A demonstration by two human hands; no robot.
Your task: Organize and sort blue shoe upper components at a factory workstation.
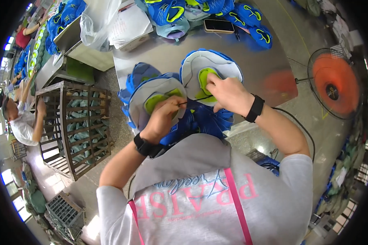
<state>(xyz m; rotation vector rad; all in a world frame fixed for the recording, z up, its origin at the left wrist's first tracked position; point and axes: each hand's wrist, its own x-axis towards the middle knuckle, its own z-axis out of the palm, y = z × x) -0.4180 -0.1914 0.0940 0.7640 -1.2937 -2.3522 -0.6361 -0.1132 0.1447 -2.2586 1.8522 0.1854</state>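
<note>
Head view: two hands at two blue-edged bundles, one phone.

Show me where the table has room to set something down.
Widest bare patch on the table: between the right hand, the phone and the orange fan. Smaller: between papers and the piece at the left hand. Crowded: the far edge under blue uppers, and around both hands.

Left hand down on one blue-edged shoe upper, right hand in at another's lime patch, phone atop the table, orange fan alongside
</note>
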